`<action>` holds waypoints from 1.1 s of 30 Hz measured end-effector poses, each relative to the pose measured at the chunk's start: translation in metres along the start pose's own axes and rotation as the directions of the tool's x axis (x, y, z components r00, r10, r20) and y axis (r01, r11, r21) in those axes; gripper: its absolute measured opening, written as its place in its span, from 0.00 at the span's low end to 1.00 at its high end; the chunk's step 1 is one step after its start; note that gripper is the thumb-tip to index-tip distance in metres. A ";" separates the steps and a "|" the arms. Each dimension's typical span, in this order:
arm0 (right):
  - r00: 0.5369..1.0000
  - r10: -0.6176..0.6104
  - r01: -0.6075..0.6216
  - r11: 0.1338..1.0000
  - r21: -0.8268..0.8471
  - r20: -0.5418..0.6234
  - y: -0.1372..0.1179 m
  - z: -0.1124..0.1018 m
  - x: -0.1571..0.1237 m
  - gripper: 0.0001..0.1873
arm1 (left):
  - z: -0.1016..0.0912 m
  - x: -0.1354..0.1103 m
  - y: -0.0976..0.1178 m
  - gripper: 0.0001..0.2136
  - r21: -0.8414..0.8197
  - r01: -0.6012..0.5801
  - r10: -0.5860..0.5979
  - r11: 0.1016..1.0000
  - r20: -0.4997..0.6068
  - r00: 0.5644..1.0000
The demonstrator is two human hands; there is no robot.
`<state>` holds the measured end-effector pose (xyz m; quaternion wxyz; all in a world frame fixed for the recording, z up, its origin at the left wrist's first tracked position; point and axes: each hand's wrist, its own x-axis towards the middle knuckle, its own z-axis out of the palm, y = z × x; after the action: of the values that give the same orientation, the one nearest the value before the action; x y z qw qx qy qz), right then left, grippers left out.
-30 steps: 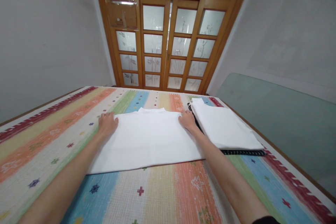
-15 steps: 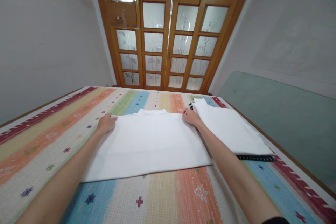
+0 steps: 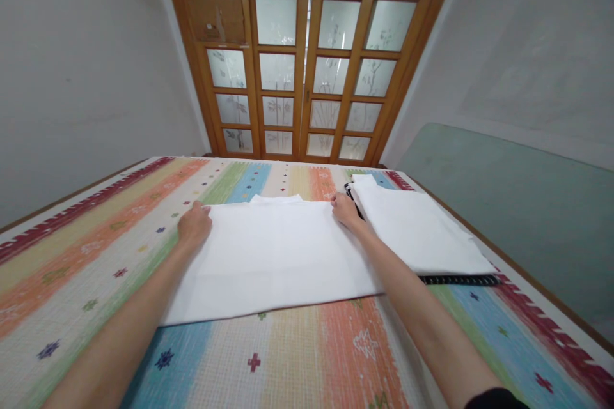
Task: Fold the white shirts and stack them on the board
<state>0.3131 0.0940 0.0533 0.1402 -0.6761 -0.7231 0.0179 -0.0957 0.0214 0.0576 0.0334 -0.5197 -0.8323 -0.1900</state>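
A white shirt (image 3: 278, 255) lies folded into a broad rectangle on the striped cloth, with a small collar-like piece showing at its far edge. My left hand (image 3: 194, 225) pinches the far left corner. At the far right corner my right hand (image 3: 344, 209) has its fingers closed on the same shirt. Just right of my right hand, a second folded white garment (image 3: 417, 230) rests on top of something black with white marks (image 3: 460, 280), mostly covered. My right forearm crosses over the shirt's right side.
The colourful striped cloth (image 3: 254, 358) covers the bed-like surface. A pale green board (image 3: 508, 198) stands along its right side. Beyond the far edge are wooden doors (image 3: 307, 64) with glass panes, and plain walls flank both sides.
The near edge of the shirt has shifted slightly away from me, with both hands still on its far corners. The view has tilted down a little.
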 end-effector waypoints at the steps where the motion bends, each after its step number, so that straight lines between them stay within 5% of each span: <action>1: 1.000 0.014 -0.014 1.000 -0.009 -0.011 -0.002 0.001 -0.002 0.15 | 0.000 -0.001 0.001 0.19 0.018 0.006 -0.006 1.000 0.000 1.000; 6: 0.993 0.089 -0.097 0.991 -0.091 -0.082 -0.010 0.004 -0.011 0.17 | 0.000 -0.007 0.006 0.21 0.086 0.028 -0.026 0.996 -0.027 0.999; 17: 0.990 0.142 -0.139 0.981 -0.137 0.013 -0.014 -0.002 -0.004 0.16 | -0.011 -0.001 0.014 0.19 0.106 0.053 -0.056 0.993 0.021 0.998; 27: 0.989 0.148 -0.149 0.973 -0.176 -0.019 -0.016 0.011 -0.009 0.16 | -0.001 -0.008 0.010 0.18 0.022 0.074 -0.075 0.997 0.011 0.997; 33: 0.978 0.172 -0.178 0.983 -0.045 -0.116 -0.013 0.014 -0.011 0.14 | 0.001 -0.007 0.005 0.17 -0.101 0.136 -0.139 0.985 -0.017 0.990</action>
<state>0.2981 0.0845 0.0404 0.1593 -0.7408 -0.6520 -0.0277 -0.0881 0.0171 0.0565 0.0042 -0.4596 -0.8552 -0.2395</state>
